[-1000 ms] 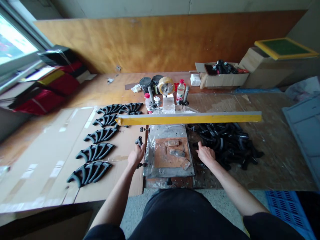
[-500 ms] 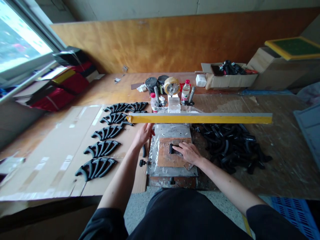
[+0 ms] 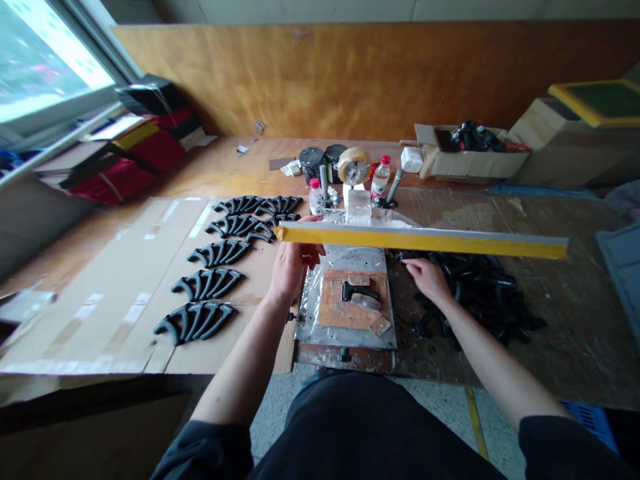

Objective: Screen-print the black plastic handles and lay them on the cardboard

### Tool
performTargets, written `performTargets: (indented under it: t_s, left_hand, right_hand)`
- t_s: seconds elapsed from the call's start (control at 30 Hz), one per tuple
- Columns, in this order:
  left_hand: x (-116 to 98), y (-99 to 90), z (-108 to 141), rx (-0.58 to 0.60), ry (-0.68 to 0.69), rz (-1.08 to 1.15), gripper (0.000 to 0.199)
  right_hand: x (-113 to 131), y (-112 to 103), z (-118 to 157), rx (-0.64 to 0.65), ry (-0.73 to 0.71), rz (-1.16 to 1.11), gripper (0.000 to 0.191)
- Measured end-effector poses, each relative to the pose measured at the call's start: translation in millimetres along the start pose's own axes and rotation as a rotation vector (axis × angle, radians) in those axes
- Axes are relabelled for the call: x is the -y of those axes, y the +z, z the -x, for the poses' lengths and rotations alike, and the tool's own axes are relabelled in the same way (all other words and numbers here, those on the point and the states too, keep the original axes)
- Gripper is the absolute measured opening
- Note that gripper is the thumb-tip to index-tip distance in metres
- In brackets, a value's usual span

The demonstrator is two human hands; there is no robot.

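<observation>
Half-curled; left hand (image 3: 289,270) behind yellow bar (image 3: 425,241)

Black curved plastic-looking handle with a crosspiece end (image 3: 365,291): smooth, low sheen. Loose heap of black curved plastic-looking handles (image 3: 483,293): similar finish, a few glints. Grey rectangular metal plate (image 3: 320,335): dull, scuffed. Brown square wooden board (image 3: 333,315): matt, worn. Long straight yellow bar (image 3: 425,240): smooth (metal or wood, can't tell from where I'm standing). Broad tan cardboard sheet (image 3: 115,267): matt. Tall orange-brown wooden panel (image 3: 350,80): smooth, softly glossy.
</observation>
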State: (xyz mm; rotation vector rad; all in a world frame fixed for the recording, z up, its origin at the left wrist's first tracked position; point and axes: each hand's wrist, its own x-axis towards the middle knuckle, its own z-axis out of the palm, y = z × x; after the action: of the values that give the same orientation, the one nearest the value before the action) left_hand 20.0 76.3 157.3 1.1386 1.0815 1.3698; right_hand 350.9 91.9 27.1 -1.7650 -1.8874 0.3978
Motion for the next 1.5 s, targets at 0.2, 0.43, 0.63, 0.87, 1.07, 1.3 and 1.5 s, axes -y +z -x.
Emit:
performTargets:
  t_s: [0.2, 0.43, 0.63, 0.87, 1.07, 1.3, 1.5]
  left_hand:
    - [46.1, -31.9, 42.4, 0.081, -0.317, -0.238, 0.053]
    - [132.6, -43.7, 65.6, 0.046, -0.397, -0.527, 0.062]
    - [149.6, -49.9, 61.9, 0.060, -0.402, -0.583, 0.057]
    - [152.4, -51.1, 63.3, 0.045, -0.405, -0.578, 0.056]
    - [149.7, -50.1, 64.0, 0.040, -0.422, -0.522, 0.059]
    - [144.2, -47.9, 65.2, 0.046, -0.456, -0.427, 0.064]
    - [97.0, -44.3, 57.4, 0.094, -0.445, -0.280, 0.069]
  right_hand:
    - [18.8, -33.0, -37.6, -0.206, -0.027, -0.157, 0.041]
    - [125.8, 23.0, -45.8, 0.103, -0.381, 0.207, 0.052]
    - [127.3, 42.1, -13.5, 0.313, -0.461, 0.338, 0.003]
    - [114.0, 16.7, 27.1, 0.485, -0.905, 0.227, 0.013]
    - [113.4, 29.6, 20.0, 0.282, -0.756, 0.181, 0.011]
    - [109.0, 28.9, 37.5, 0.306, -0.831, 0.126, 0.008]
    - [130.2, 6.5, -47.6, 0.123, -0.410, 0.067, 0.050]
